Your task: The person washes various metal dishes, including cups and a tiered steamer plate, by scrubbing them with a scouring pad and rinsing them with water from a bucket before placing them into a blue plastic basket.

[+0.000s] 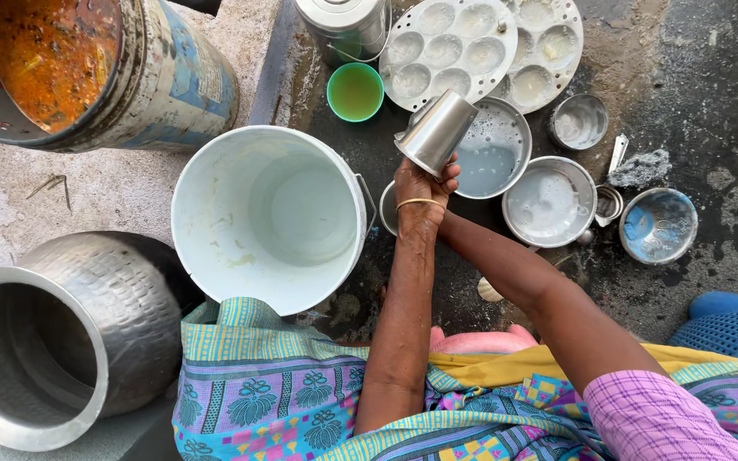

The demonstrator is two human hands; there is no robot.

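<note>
My left hand [417, 189], a thin gold bangle on its wrist, is shut on a steel tumbler [436, 131] that is tilted with its mouth toward the lower left. It is held over a steel basin [506, 128] of soapy water. My right arm reaches in from the lower right, and my right hand [450, 177] is mostly hidden behind the left wrist. Only a few of its fingertips show by the tumbler's rim, so its grip is unclear.
A white bucket [194, 183] stands left of my hands. A big steel pot [130, 299] and a drum of orange liquid [172, 85] sit further left. Beyond lie two moulded steel plates [446, 47], a green cup [355, 91], several steel bowls [551, 203], and a blue stool [732, 324].
</note>
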